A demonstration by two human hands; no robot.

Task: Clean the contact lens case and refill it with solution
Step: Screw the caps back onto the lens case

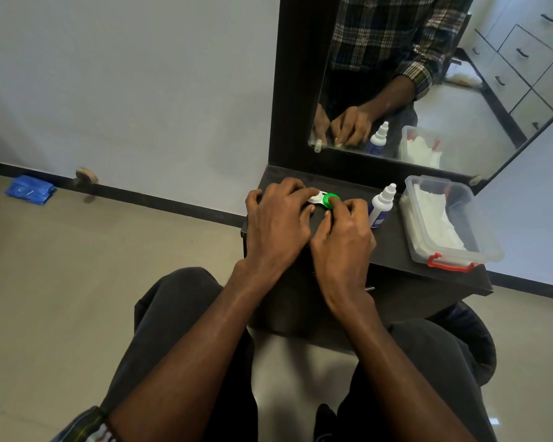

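The contact lens case [320, 199] lay on the dark shelf [393, 247]; left hand [276, 215] gripped its white end, right hand [340, 231] pinched the green cap [331, 199]. Recommended: hold the base level, twist the cap only

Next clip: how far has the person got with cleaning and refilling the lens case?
Early, by the look of it. Done: nothing visibly. In hand: the left hand holds the white contact lens case on the dark shelf while the right hand pinches its green cap, which sits on the case. Left: the solution bottle stands capped beside it, and the tissues lie in the clear plastic box.
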